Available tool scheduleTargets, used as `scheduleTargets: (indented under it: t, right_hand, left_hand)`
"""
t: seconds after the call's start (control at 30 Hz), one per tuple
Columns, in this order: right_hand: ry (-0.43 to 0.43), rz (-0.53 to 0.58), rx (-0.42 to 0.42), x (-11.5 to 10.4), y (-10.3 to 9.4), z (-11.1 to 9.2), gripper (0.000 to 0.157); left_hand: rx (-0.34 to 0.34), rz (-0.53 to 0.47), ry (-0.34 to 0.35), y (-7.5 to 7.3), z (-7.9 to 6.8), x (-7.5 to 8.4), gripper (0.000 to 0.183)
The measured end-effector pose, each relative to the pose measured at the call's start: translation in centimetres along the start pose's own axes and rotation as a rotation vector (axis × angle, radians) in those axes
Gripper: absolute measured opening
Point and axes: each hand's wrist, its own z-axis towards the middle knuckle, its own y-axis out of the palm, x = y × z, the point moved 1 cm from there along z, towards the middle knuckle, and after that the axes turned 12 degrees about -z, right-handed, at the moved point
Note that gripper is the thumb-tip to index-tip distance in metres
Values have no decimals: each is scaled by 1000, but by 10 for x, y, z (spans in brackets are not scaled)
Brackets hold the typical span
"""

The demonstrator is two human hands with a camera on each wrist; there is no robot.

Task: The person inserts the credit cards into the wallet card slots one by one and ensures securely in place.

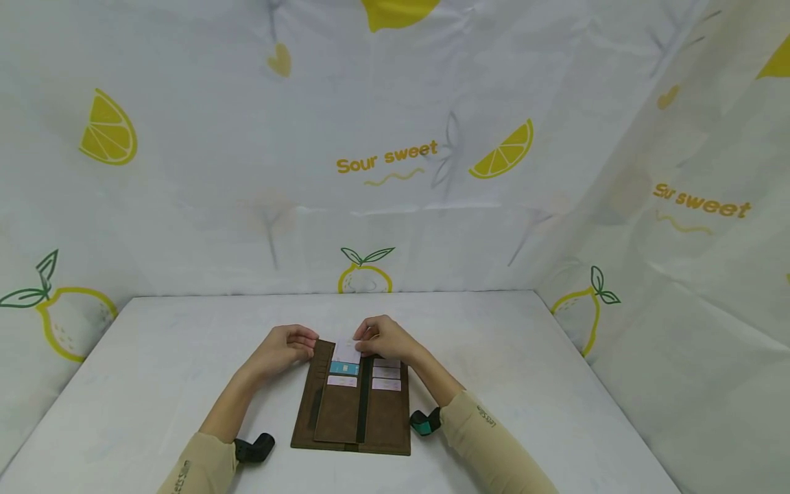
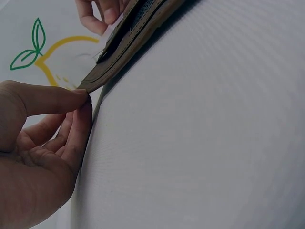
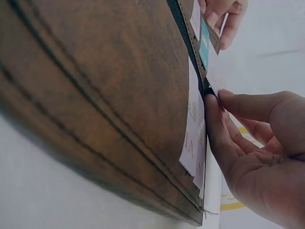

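Note:
An open brown long wallet (image 1: 339, 415) lies on the white table, with cards in slots on both of its panels. My left hand (image 1: 284, 351) pinches the wallet's upper left corner between thumb and fingers, as the left wrist view shows at the wallet corner (image 2: 97, 78). With thumb and forefinger, my right hand (image 1: 387, 341) pinches the edge of a pale card (image 1: 346, 351) that sticks up from the left panel's top. Just below it sit a blue card (image 1: 343, 368) and a pinkish card (image 1: 341, 381). Several pinkish cards (image 1: 386, 385) fill the right panel's slots.
The white table (image 1: 494, 357) reaches back to a pale curtain (image 1: 247, 226) printed with lemons and lettering. Black wrist devices, on the left wrist (image 1: 255, 449) and the right wrist (image 1: 425, 422), stick out near the wallet's lower sides.

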Motion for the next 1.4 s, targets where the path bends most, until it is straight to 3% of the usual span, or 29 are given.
scheduleTargets:
  t: [0.93,1.4]
  right_hand:
    - [-68,-108,-20,2,-3,0,11]
    - [-47,7,-46,-1,-2,1,10]
  left_hand:
    - [-6,24,26,0,-1,1,30]
    - [7,16,16,2,-1,1,30]
